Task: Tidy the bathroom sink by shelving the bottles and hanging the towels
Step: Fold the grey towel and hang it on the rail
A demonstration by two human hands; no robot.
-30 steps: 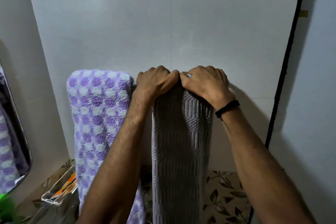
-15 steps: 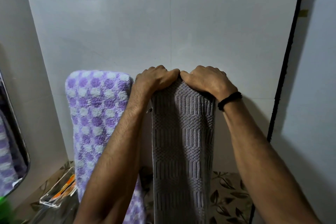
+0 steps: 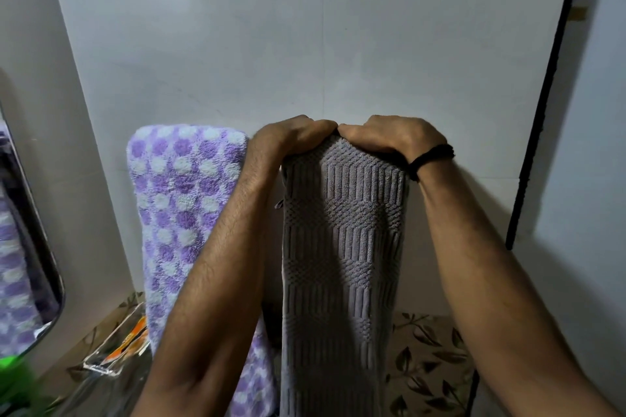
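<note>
Both hands have come a little higher than one second ago, and the short piece of metal rail that showed just left of the grey towel (image 3: 342,247) is now hidden behind the left wrist. Otherwise the pose is almost the same.

The left hand (image 3: 291,139) and the right hand (image 3: 389,137) sit side by side on the top edge of the grey towel, thumbs touching each other in the middle. The fingers of both hands are curled over this top edge and grip the cloth; the fingertips go behind it and are not visible. The right wrist carries a black band (image 3: 430,159).

The grey towel hangs straight down from the hands, in front of the white wall tile (image 3: 237,61), and its lower end leaves the picture at the bottom. Just left of the grey towel, the purple-and-white towel (image 3: 183,200) hangs at the same height, partly behind the left forearm. Farther left of the grey towel is a mirror (image 3: 30,247), and low on that side a clear tray (image 3: 115,352) with something orange in it. Right of the grey towel a black vertical strip (image 3: 548,95) runs down the wall.
</note>
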